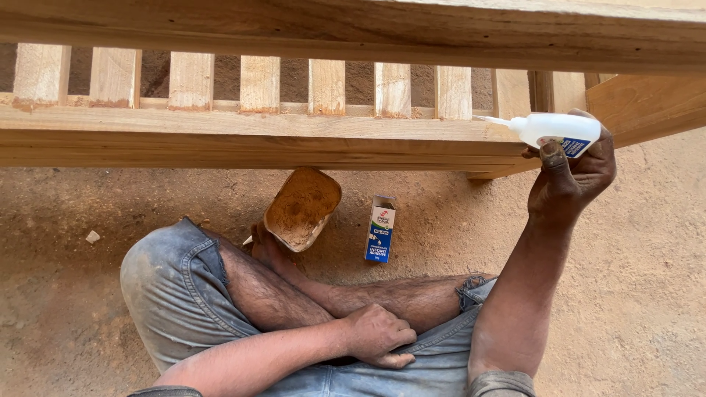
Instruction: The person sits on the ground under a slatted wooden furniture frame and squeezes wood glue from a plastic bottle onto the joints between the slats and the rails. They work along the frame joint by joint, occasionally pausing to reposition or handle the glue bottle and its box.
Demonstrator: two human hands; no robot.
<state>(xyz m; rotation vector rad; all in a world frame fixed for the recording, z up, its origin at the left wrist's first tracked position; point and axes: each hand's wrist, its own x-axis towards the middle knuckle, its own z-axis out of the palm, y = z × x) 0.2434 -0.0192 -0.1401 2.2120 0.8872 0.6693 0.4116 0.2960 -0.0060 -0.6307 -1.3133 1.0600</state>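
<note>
a wooden frame [294, 136] crosses the top of the view, a thick beam [368, 29] above it and a row of short slats [259, 83] between the two; eight pale slats show in the row, with darker uprights further right. the frame's lower rail lies between the person and the slats. the ground [647, 279] is bare reddish dirt. on it, just below the rail, lies one shallow bowl [301, 208] tilted on its side with brown powder inside, touching the foot [268, 250] next to it. just right of the bowl stands one small blue and white box [380, 229], upright, apart from the bowl. one small pale stone [92, 237] lies at the left. the person sits cross-legged in denim shorts [176, 294].

two hands show. the right hand [573, 173] is raised to the rail's right end, fingers and thumb clamped around one white bottle [555, 131]. the bottle lies sideways in the grip, its thin nozzle pointing left and reaching over the top edge of the rail, by the rightmost pale slat. the left hand [379, 334] rests on the lap against the shin, fingers curled loosely together, holding nothing, well apart from the bottle.
</note>
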